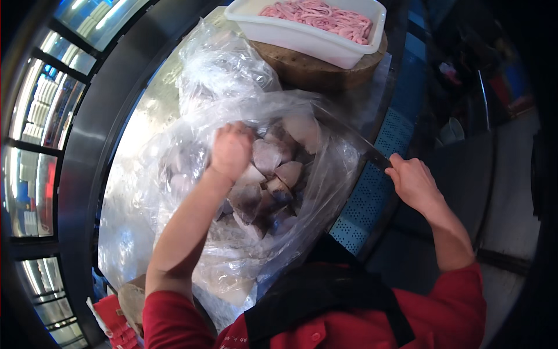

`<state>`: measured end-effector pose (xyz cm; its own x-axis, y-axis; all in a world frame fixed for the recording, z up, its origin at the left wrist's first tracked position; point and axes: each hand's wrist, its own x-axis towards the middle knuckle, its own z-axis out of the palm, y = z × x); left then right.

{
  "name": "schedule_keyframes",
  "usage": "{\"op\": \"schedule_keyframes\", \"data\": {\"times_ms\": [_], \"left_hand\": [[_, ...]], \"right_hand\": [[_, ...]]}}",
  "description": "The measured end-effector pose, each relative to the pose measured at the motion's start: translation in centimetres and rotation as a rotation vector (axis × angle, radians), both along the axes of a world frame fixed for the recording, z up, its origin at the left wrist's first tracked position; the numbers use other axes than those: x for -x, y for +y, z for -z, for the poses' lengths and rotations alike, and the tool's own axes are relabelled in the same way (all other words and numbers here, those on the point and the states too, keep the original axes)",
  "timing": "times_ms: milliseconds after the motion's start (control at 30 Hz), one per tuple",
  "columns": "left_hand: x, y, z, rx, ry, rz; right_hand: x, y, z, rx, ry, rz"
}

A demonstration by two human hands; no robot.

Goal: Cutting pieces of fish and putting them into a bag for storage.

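A large clear plastic bag (pixel 296 244) lies spread and open on a pale worktop (pixel 130 196), with chunks of raw meat or fish (pixel 267 156) heaped inside it. My left hand (pixel 233 146) is at the bag's opening, at the left side of the chunks; its fingertips are blurred, and whether it pinches the plastic cannot be made out. My right hand (pixel 412 176) is closed around the dark handle of a knife (pixel 348 133). The long blade points up and left over the bag's right edge, its far end lying against the plastic.
Beyond the bag, a white plastic tub (pixel 305 39) of pink, strand-like raw meat (pixel 322 17) stands on a thick round wooden block (pixel 314 65). Another bunched clear bag (pixel 222 65) lies beside it. A perforated blue strip (pixel 366 200) runs along the worktop's right side. Red packets (pixel 115 320) are at the lower left.
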<state>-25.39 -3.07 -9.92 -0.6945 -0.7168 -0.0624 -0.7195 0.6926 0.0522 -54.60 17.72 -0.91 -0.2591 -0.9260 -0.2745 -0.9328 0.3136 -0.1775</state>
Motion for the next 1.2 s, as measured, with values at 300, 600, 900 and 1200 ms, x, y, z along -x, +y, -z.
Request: {"op": "schedule_keyframes", "data": {"times_ms": [300, 600, 900, 1200], "left_hand": [[9.6, -1.1, 4.5, 0.023, 0.398, 0.609], [8.6, -0.3, -1.2, -0.124, 0.033, 0.316], [-13.5, 14.8, -5.9, -1.091, 1.010, -0.812], [-19.0, 24.0, 3.1, -0.878, 1.203, -1.087]], "right_hand": [[-0.7, 5.4, 0.3, 0.187, -0.378, 0.194], [-0.7, 10.1, 1.2, 0.260, -0.565, 0.500], [-6.5, 9.1, 0.9, 0.264, -0.597, -0.163], [-12.8, 3.1, 4.4, 0.149, -0.419, -0.596]]}}
